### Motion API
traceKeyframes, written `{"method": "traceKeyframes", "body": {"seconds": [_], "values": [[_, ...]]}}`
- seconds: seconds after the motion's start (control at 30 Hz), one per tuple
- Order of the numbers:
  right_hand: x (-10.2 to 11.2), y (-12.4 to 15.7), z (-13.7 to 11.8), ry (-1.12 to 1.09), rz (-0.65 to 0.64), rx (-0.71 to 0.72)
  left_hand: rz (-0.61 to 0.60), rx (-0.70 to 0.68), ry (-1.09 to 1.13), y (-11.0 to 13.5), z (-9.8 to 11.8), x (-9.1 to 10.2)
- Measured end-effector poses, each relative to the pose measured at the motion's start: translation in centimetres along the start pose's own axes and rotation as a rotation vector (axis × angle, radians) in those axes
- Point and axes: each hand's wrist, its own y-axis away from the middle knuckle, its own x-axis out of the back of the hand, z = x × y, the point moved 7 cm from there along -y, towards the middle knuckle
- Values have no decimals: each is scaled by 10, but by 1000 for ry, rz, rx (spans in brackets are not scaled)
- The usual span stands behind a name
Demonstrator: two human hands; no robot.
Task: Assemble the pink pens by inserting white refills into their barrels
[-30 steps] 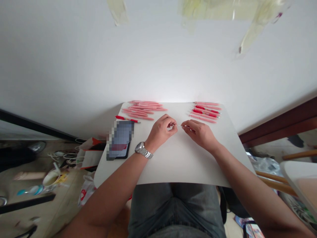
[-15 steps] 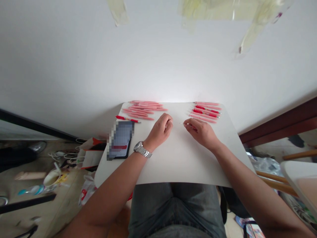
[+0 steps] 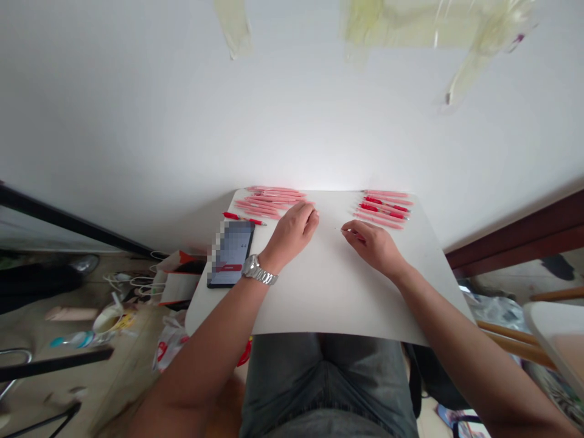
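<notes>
Back left on the bench (image 3: 314, 298), pink pens (image 3: 269, 198) lie partly hidden by the left hand (image 3: 294, 230), fingers curled, whether around anything I cannot tell; the right hand (image 3: 368, 241) pinches a thin piece (image 3: 342, 230), mostly covered, near red-and-pink pens (image 3: 385, 208).

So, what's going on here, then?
A person is at a small white table, using bare hands. The right hand pinches a slim, pale-tipped object, too small to identify. The left hand is curled beside a loose bunch of slim pink pens; whether it holds anything is hidden. On the table's right side lies a row of pink and red pens.
</notes>
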Motion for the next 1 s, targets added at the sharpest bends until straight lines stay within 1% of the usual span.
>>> {"method": "traceKeyframes", "body": {"seconds": [0.03, 0.13, 0.23, 0.33, 0.4, 0.47, 0.53, 0.57, 0.63, 0.67, 0.73, 0.83, 0.93, 1.0], "values": [[0, 0, 0, 2, -2, -1, -12, 6, -27, -1, 0, 9], [-1, 0, 1, 5, -5, -1, 39, 61, -175, -2, -11, 46], [-1, 0, 1, 3, -10, 4, 92, 132, -332, 3, -33, 82], [-2, 0, 0, 2, -9, 16, 193, 240, -534, 13, -58, 115], [-2, 0, -1, 0, -6, 21, 285, 295, -545, 20, -69, 132], [-2, 0, -1, -3, -9, 20, 329, 325, -502, 24, -74, 138], [-3, 0, -1, -4, -13, 14, 311, 347, -495, 22, -74, 132], [-3, 0, -1, -5, -15, 13, 290, 345, -506, 20, -71, 126], [-3, 0, -2, -7, -18, 10, 212, 290, -487, 13, -62, 103], [-4, 0, -2, -7, -17, 10, 172, 245, -423, 9, -57, 90], [-4, 0, -2, -6, -17, 12, 108, 185, -221, 5, -47, 61], [-6, 0, -1, -9, -15, 19, 70, 148, 12, 2, -34, 24], [-7, 0, -1, -19, -9, 18, -8, 157, 252, 3, -25, -7], [-7, 0, -1, -34, -5, 18, -25, 187, 352, 5, -23, -21]]}}
